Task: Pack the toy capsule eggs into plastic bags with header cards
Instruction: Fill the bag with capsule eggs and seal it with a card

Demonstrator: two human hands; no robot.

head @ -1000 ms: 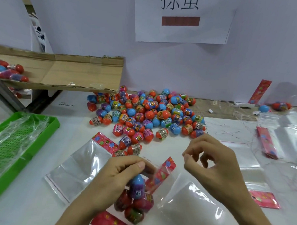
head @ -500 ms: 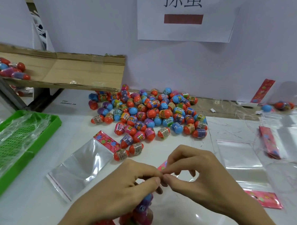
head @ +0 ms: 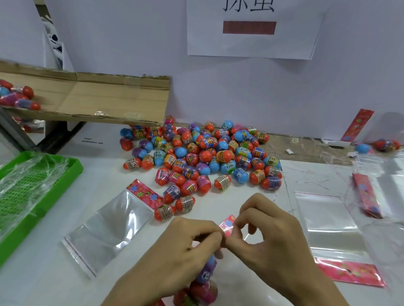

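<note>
At bench front | both hands pinch filled bag mouth | film slippery, eggs light, rigid | grip by header card

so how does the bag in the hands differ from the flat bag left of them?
The held bag is filled with eggs; the flat bag is empty. The held bag is gripped at its top by the left hand and right hand; the flat bag lies untouched on the table. Both are clear plastic with red header cards.
</note>
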